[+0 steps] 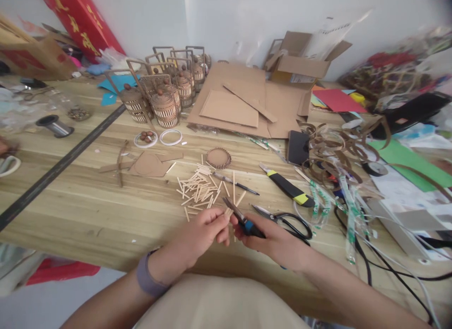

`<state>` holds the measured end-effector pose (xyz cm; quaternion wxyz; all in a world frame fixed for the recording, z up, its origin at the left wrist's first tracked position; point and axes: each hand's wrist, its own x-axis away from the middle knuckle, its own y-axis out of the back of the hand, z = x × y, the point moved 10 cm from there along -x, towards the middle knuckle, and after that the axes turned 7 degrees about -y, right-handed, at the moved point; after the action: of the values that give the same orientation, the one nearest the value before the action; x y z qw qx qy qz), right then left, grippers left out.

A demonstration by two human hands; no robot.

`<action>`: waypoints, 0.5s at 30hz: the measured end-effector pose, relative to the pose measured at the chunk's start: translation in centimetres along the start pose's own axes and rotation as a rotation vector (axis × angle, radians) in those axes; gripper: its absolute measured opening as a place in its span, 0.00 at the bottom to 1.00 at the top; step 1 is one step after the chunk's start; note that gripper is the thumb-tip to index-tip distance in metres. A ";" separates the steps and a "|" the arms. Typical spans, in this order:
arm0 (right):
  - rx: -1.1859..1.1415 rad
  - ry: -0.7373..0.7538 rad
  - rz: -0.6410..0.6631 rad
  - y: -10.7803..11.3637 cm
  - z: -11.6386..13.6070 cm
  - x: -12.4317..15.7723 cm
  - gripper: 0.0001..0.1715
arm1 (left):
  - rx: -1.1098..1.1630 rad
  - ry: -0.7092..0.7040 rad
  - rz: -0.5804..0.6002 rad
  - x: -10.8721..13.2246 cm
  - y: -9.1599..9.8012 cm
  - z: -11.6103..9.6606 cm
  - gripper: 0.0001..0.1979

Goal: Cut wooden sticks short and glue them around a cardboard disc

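My left hand [208, 227] is closed in a pinch on thin wooden sticks [241, 198]; how many is hard to make out. Wrapped round the black and blue handles of a pair of pliers [250, 225] is my right hand [277, 239]. The pliers' jaws meet the sticks close to my left fingertips. Just beyond my hands lies a loose pile of short wooden sticks [199, 185]. A pen [243, 186] rests by the pile, and a small round tray with a woven rim [219, 158] sits behind it. Black-handled scissors [294, 224] lie beside my right hand.
A utility knife [289, 188] and a phone [298, 147] lie to the right, near coiled brown strips [330, 140] and cables. Cardboard sheets [229, 110] cover the back. Several lidded woven baskets [165, 107] stand back left. A long black strip [67, 161] crosses the table's left side.
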<state>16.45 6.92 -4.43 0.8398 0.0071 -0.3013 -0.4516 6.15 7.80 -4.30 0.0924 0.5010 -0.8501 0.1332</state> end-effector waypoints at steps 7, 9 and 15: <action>0.383 -0.032 -0.462 4.5 0.1 0.7 0.11 | -0.101 -0.047 -0.032 -0.2 1.0 -0.6 0.18; 0.407 -0.029 -0.488 5.3 0.4 0.6 0.12 | -0.115 -0.066 -0.050 -0.2 1.3 -0.8 0.18; 0.119 -0.066 -0.261 5.5 -0.4 -0.4 0.16 | -0.154 -0.076 -0.104 0.4 2.8 -1.1 0.16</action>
<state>20.69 10.39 -3.41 0.7616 0.0812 -0.3517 -0.5382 3.54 9.12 -3.53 0.1052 0.5407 -0.8334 0.0434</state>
